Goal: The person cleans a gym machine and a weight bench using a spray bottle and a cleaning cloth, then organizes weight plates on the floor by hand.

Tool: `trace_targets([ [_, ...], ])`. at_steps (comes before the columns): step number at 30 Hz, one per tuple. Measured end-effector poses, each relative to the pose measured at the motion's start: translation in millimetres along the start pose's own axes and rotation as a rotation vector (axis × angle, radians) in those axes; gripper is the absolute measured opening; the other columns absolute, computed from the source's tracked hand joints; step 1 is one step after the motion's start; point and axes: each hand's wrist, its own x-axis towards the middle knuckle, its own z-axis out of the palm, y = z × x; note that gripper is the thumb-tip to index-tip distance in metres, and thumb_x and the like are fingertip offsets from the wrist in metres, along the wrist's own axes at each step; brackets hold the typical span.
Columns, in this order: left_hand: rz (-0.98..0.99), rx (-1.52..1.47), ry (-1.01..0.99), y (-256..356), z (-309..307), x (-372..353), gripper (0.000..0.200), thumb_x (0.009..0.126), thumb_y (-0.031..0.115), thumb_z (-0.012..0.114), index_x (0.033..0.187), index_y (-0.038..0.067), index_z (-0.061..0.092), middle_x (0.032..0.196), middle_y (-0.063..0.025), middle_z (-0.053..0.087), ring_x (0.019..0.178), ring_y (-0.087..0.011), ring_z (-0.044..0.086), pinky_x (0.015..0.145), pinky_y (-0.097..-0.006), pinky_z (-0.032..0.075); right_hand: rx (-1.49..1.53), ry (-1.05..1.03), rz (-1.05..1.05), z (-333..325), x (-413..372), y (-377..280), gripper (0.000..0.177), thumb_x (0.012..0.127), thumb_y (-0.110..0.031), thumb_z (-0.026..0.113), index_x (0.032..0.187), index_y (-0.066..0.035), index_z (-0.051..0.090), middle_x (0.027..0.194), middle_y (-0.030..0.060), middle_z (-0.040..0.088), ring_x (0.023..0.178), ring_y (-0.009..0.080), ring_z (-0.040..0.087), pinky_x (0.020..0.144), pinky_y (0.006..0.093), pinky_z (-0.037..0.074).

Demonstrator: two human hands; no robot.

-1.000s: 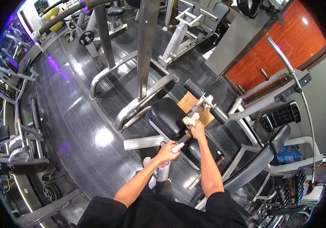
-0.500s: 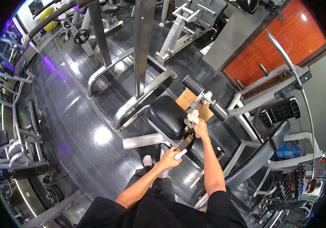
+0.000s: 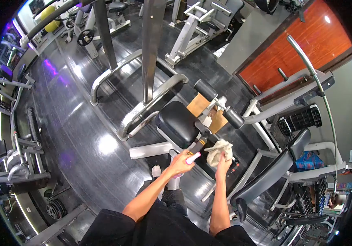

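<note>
A gym machine (image 3: 149, 61) is standing on the glossy dark floor (image 3: 81, 123) straight ahead of the person, and its black seat pad (image 3: 178, 123) is lying just beyond both hands, a little to the left. Past the pad, two black roller pads (image 3: 205, 89) are sitting on a short bar whose long axis is running diagonally from upper left to lower right in the head view, over a brown board (image 3: 200, 105). The right hand (image 3: 224, 162) is bunching a pale cloth (image 3: 218, 148) in its closed fingers, holding it up off the machine, right of the pad's near corner. The left hand (image 3: 180, 162) is wrapping around a spray bottle (image 3: 193, 157), its nozzle pointing right and up toward the cloth, near it but not touching. The left hand is sitting nearer the pad, and an orange-and-black knob (image 3: 200, 144) is lying just beyond the two hands
</note>
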Motion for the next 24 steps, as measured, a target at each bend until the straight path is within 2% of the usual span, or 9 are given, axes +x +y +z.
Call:
trace_targets([
  [2, -0.063, 0.046, -0.041, 3.5, -4.9, 11.0, 0.033, 0.072, 0.022, 0.064, 0.098, 0.002, 0.063, 0.101, -0.0118, 0.057, 0.090, -0.0297, 0.060, 0.079, -0.0360, 0.048, -0.014, -0.020, -0.033, -7.7, -7.1, 15.3, 0.030, 0.088, -0.013, 0.058, 0.115, 0.001, 0.057, 0.111, 0.0060, 0.061, 0.100, 0.0160, 0.057, 0.088, 0.0282, 0.042],
  [7, 0.021, 0.052, -0.045, -11.0, -2.9, 11.3, 0.032, 0.073, 0.019, 0.065, 0.101, 0.004, 0.064, 0.103, -0.0110, 0.056, 0.092, -0.0277, 0.060, 0.080, -0.0346, 0.048, 0.004, -0.095, 0.011, 1.2, -34.0, 12.1, 0.030, 0.087, -0.007, 0.057, 0.115, 0.002, 0.057, 0.111, 0.0078, 0.061, 0.101, 0.0164, 0.057, 0.089, 0.0284, 0.041],
  [13, 0.075, -0.028, 0.002, -3.6, -6.8, 0.9, 0.032, 0.073, 0.015, 0.064, 0.103, 0.005, 0.064, 0.116, -0.0097, 0.053, 0.102, -0.0247, 0.057, 0.088, -0.0331, 0.045, -0.042, -0.167, 0.052, 6.8, -46.0, 4.1, 0.030, 0.085, -0.004, 0.054, 0.115, -0.001, 0.055, 0.113, 0.0064, 0.059, 0.105, 0.0177, 0.054, 0.092, 0.0274, 0.038],
  [16, 0.112, -0.108, 0.035, 7.4, -16.4, -10.3, 0.031, 0.074, 0.013, 0.063, 0.104, 0.005, 0.065, 0.123, -0.0098, 0.050, 0.102, -0.0245, 0.058, 0.088, -0.0325, 0.045, 0.004, -0.181, -0.028, 4.1, -49.5, 1.3, 0.032, 0.085, -0.005, 0.054, 0.117, -0.001, 0.054, 0.114, 0.0075, 0.058, 0.105, 0.0171, 0.054, 0.092, 0.0281, 0.039],
  [18, 0.145, -0.157, 0.102, 19.4, -21.7, -22.3, 0.034, 0.074, 0.010, 0.063, 0.107, 0.004, 0.061, 0.109, -0.0100, 0.059, 0.099, -0.0205, 0.060, 0.086, -0.0312, 0.046, 0.032, -0.183, -0.024, 2.3, -53.4, -1.3, 0.033, 0.085, -0.006, 0.054, 0.118, -0.001, 0.053, 0.114, 0.0078, 0.058, 0.105, 0.0171, 0.054, 0.092, 0.0286, 0.039],
  [19, 0.079, -0.325, 0.057, 22.8, -24.0, -28.7, 0.048, 0.076, 0.006, 0.062, 0.122, 0.004, 0.049, 0.109, -0.0064, 0.060, 0.094, -0.0161, 0.060, 0.083, -0.0280, 0.047, 0.057, -0.180, -0.012, 1.9, -56.3, -2.9, 0.034, 0.085, -0.006, 0.054, 0.119, -0.001, 0.052, 0.114, 0.0081, 0.058, 0.104, 0.0170, 0.053, 0.092, 0.0292, 0.039],
  [20, 0.085, -0.324, 0.067, 22.1, -25.9, -34.8, 0.048, 0.076, 0.006, 0.062, 0.122, 0.004, 0.049, 0.109, -0.0064, 0.060, 0.094, -0.0161, 0.060, 0.083, -0.0280, 0.047, 0.060, -0.187, -0.020, 1.2, -60.2, -4.5, 0.034, 0.085, -0.006, 0.054, 0.119, -0.001, 0.052, 0.114, 0.0081, 0.058, 0.104, 0.0170, 0.053, 0.092, 0.0292, 0.039],
  [22, -0.025, -0.539, -0.071, 24.2, -28.4, -46.8, 0.059, 0.077, 0.004, 0.062, 0.130, 0.004, 0.037, 0.108, -0.0038, 0.060, 0.091, -0.0118, 0.060, 0.079, -0.0252, 0.048, 0.177, -0.329, 0.032, -1.0, -70.2, -13.0, 0.036, 0.085, -0.009, 0.056, 0.120, -0.001, 0.050, 0.112, 0.0077, 0.057, 0.103, 0.0176, 0.053, 0.092, 0.0300, 0.040],
  [24, -0.017, -0.554, -0.055, 29.7, -26.8, -63.8, 0.059, 0.078, -0.001, 0.060, 0.132, 0.005, 0.038, 0.105, -0.0046, 0.060, 0.090, -0.0096, 0.054, 0.075, -0.0254, 0.047, 0.242, -0.474, 0.123, -4.6, -79.7, -14.1, 0.048, 0.083, -0.011, 0.053, 0.128, -0.004, 0.041, 0.119, 0.0070, 0.050, 0.107, 0.0171, 0.050, 0.092, 0.0302, 0.041],
])
